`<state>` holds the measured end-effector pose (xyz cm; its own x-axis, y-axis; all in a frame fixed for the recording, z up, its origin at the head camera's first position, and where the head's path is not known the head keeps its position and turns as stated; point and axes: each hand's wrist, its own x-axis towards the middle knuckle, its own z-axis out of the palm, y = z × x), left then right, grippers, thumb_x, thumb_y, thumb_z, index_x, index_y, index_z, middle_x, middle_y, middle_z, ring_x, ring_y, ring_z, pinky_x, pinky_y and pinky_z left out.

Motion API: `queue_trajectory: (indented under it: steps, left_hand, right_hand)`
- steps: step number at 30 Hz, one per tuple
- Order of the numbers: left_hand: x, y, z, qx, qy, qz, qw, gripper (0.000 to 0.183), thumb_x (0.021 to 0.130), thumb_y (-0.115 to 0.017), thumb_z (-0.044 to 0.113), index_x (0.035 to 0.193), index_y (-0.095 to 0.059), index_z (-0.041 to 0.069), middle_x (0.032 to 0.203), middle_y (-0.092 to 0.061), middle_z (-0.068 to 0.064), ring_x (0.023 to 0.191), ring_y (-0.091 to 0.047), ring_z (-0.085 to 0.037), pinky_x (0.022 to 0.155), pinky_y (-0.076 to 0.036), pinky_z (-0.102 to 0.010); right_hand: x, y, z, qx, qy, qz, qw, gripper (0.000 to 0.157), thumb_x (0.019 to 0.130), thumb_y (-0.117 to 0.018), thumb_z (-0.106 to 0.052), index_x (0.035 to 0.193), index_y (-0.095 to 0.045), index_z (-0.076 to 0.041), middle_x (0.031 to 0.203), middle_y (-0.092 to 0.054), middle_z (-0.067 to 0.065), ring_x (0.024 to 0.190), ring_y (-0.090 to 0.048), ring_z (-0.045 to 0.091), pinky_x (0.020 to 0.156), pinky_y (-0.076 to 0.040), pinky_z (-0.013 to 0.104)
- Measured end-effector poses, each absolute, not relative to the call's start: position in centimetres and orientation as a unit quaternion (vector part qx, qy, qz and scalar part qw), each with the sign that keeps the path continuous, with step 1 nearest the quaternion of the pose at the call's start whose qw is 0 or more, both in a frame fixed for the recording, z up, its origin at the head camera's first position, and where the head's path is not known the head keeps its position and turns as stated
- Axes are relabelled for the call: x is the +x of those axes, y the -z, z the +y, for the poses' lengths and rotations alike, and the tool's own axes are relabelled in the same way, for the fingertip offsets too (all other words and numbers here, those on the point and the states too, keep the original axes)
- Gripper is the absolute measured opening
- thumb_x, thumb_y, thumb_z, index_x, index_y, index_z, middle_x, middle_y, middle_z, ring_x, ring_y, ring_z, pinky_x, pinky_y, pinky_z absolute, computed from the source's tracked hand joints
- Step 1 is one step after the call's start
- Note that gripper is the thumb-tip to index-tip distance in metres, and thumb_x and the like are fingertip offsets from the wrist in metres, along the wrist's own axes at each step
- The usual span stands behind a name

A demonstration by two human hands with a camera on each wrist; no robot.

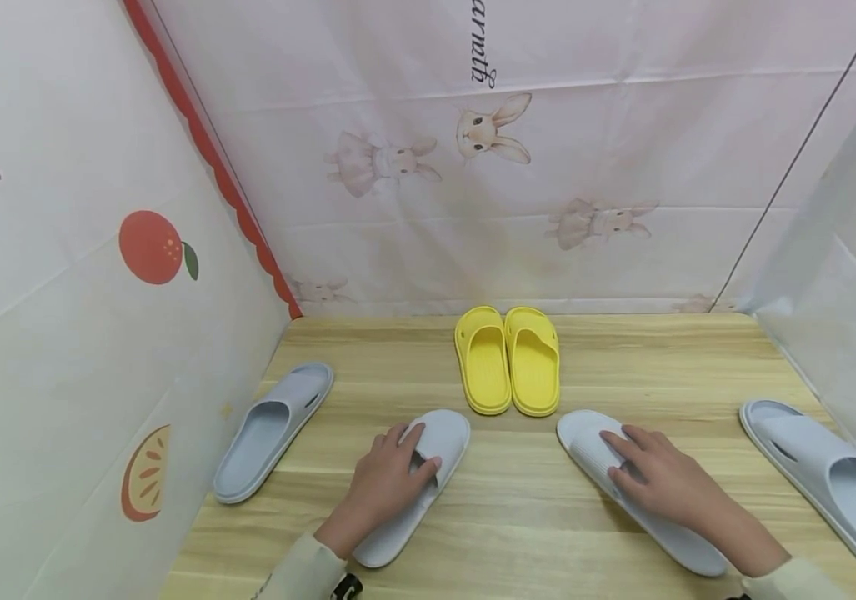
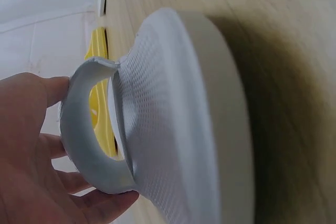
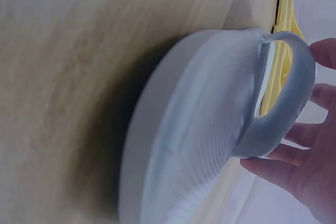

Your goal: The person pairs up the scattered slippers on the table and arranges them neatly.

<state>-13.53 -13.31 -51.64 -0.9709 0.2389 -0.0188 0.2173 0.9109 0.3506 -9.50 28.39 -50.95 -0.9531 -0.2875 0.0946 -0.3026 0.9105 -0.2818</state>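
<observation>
Left hand [image 1: 388, 477] grips one grey slipper [image 1: 446, 435], right hand [image 1: 658, 477] another slipper [image 1: 589, 435], fingers part-curled (yellow slippers [image 1: 486, 371] ahead, between). Positioning seems underway; pairing would call for inward movement.

Two yellow slippers [image 1: 486, 379], two whitish slippers [image 1: 448, 433] and two grey slippers [image 1: 255, 442] show.
</observation>
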Motion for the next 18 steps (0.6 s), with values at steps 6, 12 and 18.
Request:
queue_trajectory:
  steps: [6,12,18]
  left_hand:
    - [-13.9,51.6,-13.4,0.093,-0.171,0.981,0.021,0.072,0.097,-0.049,0.064,0.153,-0.044,0.019,0.153,-0.045,-0.013,0.131,-0.049,-0.035,0.090,-0.050,-0.057]
    - [-14.2,51.4,-13.5,0.075,-0.171,0.982,0.017,0.072,0.096,-0.052,0.063,0.152,-0.045,0.017,0.152,-0.046,-0.014,0.130,-0.050,-0.035,0.088,-0.050,-0.057]
    - [-14.5,51.0,-13.8,0.063,-0.170,0.983,0.010,0.072,0.096,-0.053,0.062,0.150,-0.047,0.016,0.149,-0.049,-0.016,0.128,-0.052,-0.037,0.086,-0.051,-0.059]
  right_hand:
    - [-9.3,51.0,27.4,0.166,-0.147,-0.975,0.030,0.053,0.097,-0.063,-0.044,0.142,-0.059,-0.017,0.142,-0.054,0.024,0.127,-0.053,0.044,0.090,-0.051,0.063]
    - [-9.1,51.4,26.1,0.180,-0.137,-0.973,0.042,0.052,0.097,-0.063,-0.043,0.142,-0.059,-0.017,0.141,-0.055,0.023,0.123,-0.056,0.042,0.086,-0.053,0.059]
    - [-8.9,51.5,25.0,0.186,-0.125,-0.973,0.048,0.052,0.098,-0.062,-0.042,0.143,-0.058,-0.017,0.142,-0.055,0.024,0.123,-0.056,0.042,0.085,-0.054,0.058]
